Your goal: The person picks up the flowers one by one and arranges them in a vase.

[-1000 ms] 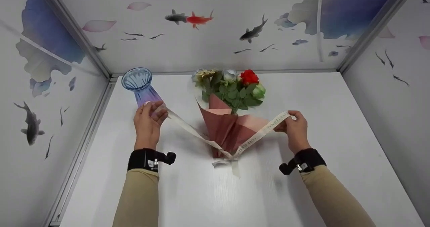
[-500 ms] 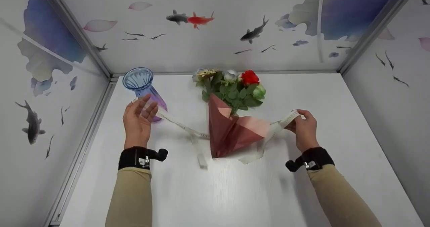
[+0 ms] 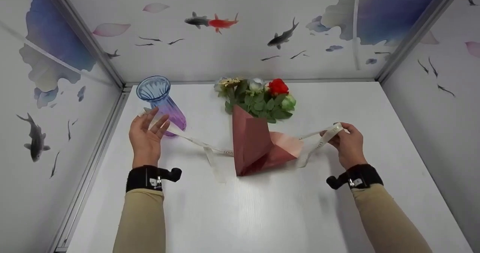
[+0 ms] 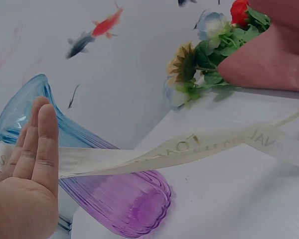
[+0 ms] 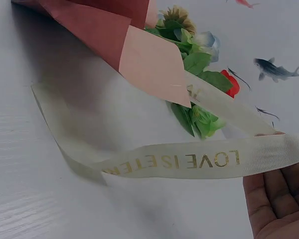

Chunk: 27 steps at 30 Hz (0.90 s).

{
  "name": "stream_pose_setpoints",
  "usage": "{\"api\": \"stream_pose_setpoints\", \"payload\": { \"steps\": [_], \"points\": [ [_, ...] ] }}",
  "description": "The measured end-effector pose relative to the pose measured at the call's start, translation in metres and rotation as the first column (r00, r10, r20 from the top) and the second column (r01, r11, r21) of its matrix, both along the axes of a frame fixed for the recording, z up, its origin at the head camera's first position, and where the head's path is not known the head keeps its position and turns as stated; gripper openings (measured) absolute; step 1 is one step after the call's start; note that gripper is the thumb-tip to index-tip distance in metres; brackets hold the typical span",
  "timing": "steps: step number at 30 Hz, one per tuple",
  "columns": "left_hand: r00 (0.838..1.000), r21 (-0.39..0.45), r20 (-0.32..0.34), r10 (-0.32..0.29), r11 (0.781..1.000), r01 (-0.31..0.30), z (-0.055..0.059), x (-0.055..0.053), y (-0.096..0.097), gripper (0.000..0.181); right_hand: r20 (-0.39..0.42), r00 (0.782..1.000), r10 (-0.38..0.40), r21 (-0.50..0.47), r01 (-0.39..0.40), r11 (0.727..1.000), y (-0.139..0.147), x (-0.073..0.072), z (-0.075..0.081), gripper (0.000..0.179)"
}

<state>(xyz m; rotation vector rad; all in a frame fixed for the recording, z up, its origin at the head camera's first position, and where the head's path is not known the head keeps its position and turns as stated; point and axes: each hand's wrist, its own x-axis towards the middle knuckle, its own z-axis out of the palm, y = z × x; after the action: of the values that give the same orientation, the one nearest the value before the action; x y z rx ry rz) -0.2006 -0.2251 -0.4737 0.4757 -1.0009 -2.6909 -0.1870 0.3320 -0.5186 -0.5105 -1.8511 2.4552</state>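
Note:
A cream ribbon [image 3: 191, 139] with gold lettering stretches from hand to hand, running behind the dusky pink wrapping paper [image 3: 251, 144]. My left hand [image 3: 147, 142] pinches its left part near the fingertips; the other fingers are extended, as the left wrist view shows. At the right, my right hand [image 3: 348, 142] pinches the ribbon between thumb and fingers, and a loop with lettering [image 5: 199, 162] hangs from it. Loose ends of ribbon dangle on both sides. The paper lies partly unfolded around the lower part of a bouquet of flowers [image 3: 258, 95], its stems hidden.
A blue-to-purple glass vase [image 3: 167, 107] lies tilted on its side, close behind my left hand. The white table [image 3: 240, 215] meets a printed back wall [image 3: 240, 50], with side walls left and right. The bouquet's blooms lie near that back wall.
Both hands have moved apart. The ribbon's knot at the paper's base has come undone, and the ribbon now passes behind the paper. The paper's folds have sprung looser.

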Motion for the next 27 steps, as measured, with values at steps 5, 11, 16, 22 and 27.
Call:
{"api": "stream_pose_setpoints", "payload": {
  "steps": [5,11,16,22,27],
  "points": [
    [0.999,-0.028,0.036,0.036,0.999,-0.035,0.0,0.002,-0.002,0.052,0.003,1.0,0.018,-0.021,-0.017,1.0,0.008,0.003,0.005,0.029],
    [0.989,-0.12,0.136,0.053,0.992,-0.036,0.001,0.004,0.001,0.076,0.002,1.0,0.011,-0.072,-0.011,0.997,0.017,0.005,0.007,0.026],
    [0.966,-0.291,0.249,0.064,0.957,0.012,0.0,0.003,0.006,0.088,0.041,0.998,-0.045,-0.073,0.048,0.996,0.018,0.007,0.012,0.026],
    [0.94,-0.482,0.328,0.096,0.873,0.078,0.001,0.005,0.013,0.09,0.032,0.994,-0.106,0.036,0.105,0.994,0.016,0.004,0.008,0.03],
    [0.888,-0.705,0.437,0.145,0.669,0.238,0.0,0.007,0.017,0.083,-0.025,0.999,-0.044,0.167,0.048,0.985,0.005,0.0,0.004,0.034]
  ]
}}
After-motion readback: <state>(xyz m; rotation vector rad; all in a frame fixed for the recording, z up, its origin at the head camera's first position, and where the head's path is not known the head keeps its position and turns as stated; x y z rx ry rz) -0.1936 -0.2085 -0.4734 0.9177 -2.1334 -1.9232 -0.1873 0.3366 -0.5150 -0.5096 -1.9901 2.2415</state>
